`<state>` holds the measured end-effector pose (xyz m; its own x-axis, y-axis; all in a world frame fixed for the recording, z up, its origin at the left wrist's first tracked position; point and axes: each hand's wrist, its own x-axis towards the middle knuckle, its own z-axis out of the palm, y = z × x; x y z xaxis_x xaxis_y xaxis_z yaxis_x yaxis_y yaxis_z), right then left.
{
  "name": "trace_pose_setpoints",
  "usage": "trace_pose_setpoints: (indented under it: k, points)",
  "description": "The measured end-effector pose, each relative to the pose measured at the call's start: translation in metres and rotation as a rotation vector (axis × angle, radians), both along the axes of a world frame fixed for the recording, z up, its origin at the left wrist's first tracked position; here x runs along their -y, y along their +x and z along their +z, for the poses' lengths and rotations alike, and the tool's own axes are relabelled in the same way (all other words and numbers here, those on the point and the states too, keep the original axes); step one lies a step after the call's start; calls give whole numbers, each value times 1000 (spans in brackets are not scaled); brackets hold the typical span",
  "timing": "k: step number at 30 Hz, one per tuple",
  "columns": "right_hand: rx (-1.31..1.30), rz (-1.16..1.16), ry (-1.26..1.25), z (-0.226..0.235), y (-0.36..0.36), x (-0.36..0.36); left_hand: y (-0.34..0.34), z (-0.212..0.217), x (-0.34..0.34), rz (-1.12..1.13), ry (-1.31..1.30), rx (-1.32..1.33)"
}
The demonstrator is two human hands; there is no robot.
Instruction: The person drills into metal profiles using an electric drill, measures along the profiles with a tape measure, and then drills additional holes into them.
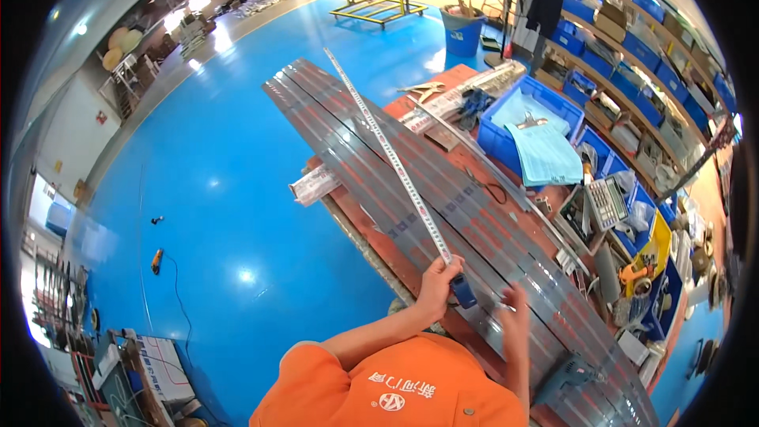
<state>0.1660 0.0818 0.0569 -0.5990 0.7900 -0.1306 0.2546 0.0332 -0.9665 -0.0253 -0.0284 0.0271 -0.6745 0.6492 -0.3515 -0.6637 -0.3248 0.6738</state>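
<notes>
One tape measure is gripped in the left hand's curled fingers; blurred right hand, finger spread and hold indiscernible.

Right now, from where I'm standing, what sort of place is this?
Probably a fabrication workshop: a narrow white measuring tape stretches over long, flat, dark-grey strips with red stripes, and many rectangular blue plastic bins stand along the right.

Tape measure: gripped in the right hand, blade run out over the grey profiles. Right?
Wrong hand. The head view shows the left hand gripping the tape measure; its blade is indeed run out over the grey profiles.
</notes>
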Motion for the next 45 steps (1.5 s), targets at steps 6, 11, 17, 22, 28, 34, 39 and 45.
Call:
trace_pose_setpoints:
  k: [6, 11, 17, 22, 28, 34, 39, 45]
  points:
    - [56, 523, 60, 32, -124, 16, -60, -14, 0, 153, -81, -85]
    - [48, 665, 72, 18, -131, 0, -133, -16, -7, 238, -164, -112]
    - [321, 630, 129, 5, -56, -37, -265, -11, -14, 295, -162, -98]
    - [315, 510, 140, 23, -26, -45, -354, -24, -30, 291, -112, -63]
    - [330, 440, 222, 43, -47, -53, -395, -51, -48, 328, -119, -30]
    - [357, 445, 257, 49, -64, -62, -402, -48, -53, 524, -138, -95]
    - [388, 458, 269, 49, -69, -63, -405, -44, -49, 682, -155, -156]
    - [449, 427, 230, 61, -66, -56, -402, -41, -56, 829, -179, -246]
